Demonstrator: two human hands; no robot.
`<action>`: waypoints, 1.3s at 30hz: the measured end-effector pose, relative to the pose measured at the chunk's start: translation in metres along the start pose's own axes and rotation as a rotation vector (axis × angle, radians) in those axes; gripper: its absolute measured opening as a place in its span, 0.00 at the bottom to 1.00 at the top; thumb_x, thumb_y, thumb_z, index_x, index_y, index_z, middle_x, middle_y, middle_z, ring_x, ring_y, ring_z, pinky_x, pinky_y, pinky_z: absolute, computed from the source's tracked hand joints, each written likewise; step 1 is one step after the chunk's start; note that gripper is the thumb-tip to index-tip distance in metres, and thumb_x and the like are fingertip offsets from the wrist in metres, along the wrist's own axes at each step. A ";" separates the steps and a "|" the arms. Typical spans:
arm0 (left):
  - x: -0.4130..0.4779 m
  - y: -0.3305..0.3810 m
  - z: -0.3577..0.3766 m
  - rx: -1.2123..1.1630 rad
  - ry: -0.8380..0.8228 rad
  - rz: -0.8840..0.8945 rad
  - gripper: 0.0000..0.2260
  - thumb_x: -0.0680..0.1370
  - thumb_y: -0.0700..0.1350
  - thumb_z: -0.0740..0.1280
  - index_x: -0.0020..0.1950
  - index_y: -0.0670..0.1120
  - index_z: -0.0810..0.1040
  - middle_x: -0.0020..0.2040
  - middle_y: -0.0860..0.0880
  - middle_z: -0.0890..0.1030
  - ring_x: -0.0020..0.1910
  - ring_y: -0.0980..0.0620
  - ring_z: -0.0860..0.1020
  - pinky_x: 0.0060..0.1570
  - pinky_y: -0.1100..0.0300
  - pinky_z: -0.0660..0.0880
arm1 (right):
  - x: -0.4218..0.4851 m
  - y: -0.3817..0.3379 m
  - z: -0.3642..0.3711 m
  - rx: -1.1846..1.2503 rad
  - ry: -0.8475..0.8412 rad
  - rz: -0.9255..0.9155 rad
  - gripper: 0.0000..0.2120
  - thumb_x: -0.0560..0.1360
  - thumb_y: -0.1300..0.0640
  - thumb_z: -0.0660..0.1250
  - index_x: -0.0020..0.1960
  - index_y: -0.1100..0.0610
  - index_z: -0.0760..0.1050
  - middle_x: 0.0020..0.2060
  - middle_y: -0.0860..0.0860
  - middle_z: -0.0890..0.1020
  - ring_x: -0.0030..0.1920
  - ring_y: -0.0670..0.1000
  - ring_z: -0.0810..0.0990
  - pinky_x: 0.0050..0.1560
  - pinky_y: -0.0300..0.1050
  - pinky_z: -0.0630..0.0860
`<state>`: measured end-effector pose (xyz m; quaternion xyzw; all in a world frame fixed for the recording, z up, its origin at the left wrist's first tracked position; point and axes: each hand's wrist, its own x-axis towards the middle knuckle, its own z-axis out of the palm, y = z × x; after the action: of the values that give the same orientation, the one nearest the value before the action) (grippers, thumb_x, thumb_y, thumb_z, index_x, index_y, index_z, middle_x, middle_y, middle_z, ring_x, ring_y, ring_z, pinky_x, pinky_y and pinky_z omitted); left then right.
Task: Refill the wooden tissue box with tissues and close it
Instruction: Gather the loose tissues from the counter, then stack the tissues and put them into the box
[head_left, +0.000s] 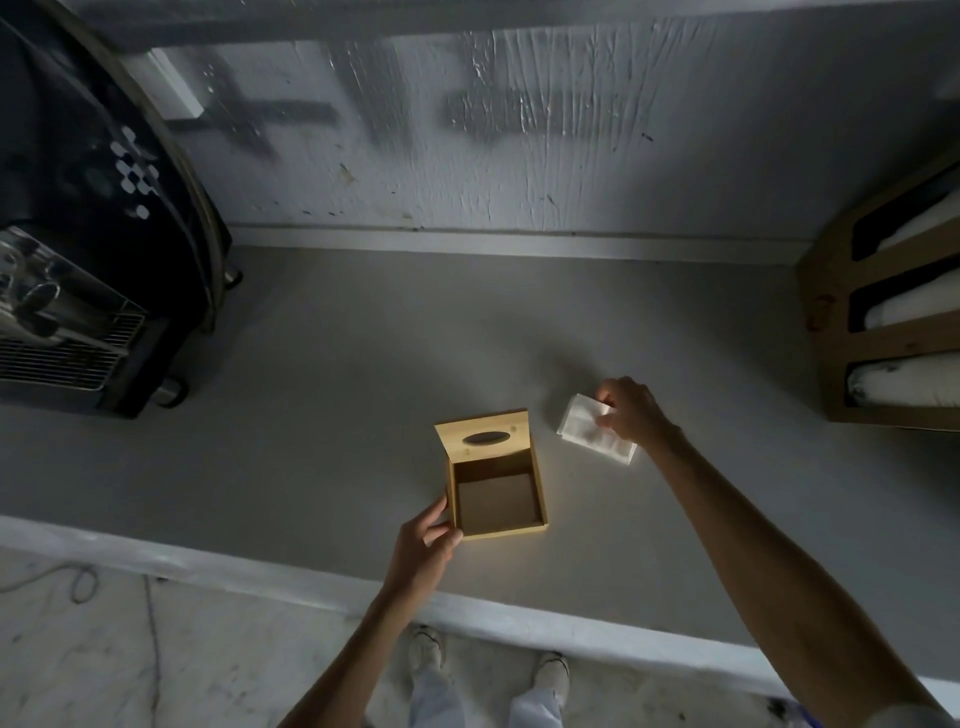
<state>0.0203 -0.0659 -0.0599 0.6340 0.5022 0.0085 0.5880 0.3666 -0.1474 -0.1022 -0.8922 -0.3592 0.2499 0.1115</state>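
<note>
A small wooden tissue box (540, 499) stands open on the grey counter, its inside bare. Its hinged lid (483, 434), with an oval slot, is tipped up at the far side. My left hand (427, 545) rests against the box's near left corner, thumb and fingers touching the wall. To the right of the box lies a white stack of folded tissues (584, 434). My right hand (631, 410) is on top of the stack, fingers curled over its far right part.
A black machine with a metal grille (78, 312) stands at the left of the counter (311, 415). At the right edge a wooden dispenser (841, 332) holds white rolls. The wall runs along the back; the counter's front edge is near my feet.
</note>
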 end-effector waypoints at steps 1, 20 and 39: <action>0.001 0.000 0.000 -0.003 0.002 -0.006 0.26 0.78 0.36 0.65 0.75 0.44 0.62 0.68 0.42 0.74 0.58 0.50 0.77 0.51 0.59 0.77 | 0.000 -0.001 0.005 -0.004 0.024 0.011 0.19 0.67 0.59 0.74 0.56 0.60 0.75 0.53 0.61 0.80 0.54 0.62 0.78 0.56 0.50 0.71; -0.047 -0.025 0.057 -0.079 0.392 0.013 0.32 0.77 0.46 0.68 0.76 0.47 0.55 0.66 0.40 0.71 0.53 0.46 0.77 0.54 0.49 0.78 | -0.171 -0.022 0.083 0.712 0.180 0.665 0.17 0.70 0.57 0.72 0.57 0.60 0.76 0.52 0.59 0.82 0.53 0.60 0.80 0.48 0.46 0.72; -0.057 -0.012 0.170 0.069 -0.183 0.597 0.15 0.75 0.60 0.64 0.50 0.49 0.76 0.44 0.54 0.81 0.44 0.58 0.80 0.45 0.62 0.78 | -0.288 0.033 0.092 1.154 0.473 0.197 0.23 0.73 0.65 0.70 0.65 0.54 0.71 0.62 0.52 0.78 0.62 0.52 0.77 0.63 0.48 0.74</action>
<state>0.0862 -0.2307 -0.0883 0.7711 0.2388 0.1066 0.5805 0.1601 -0.3698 -0.0876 -0.7483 -0.0485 0.2083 0.6279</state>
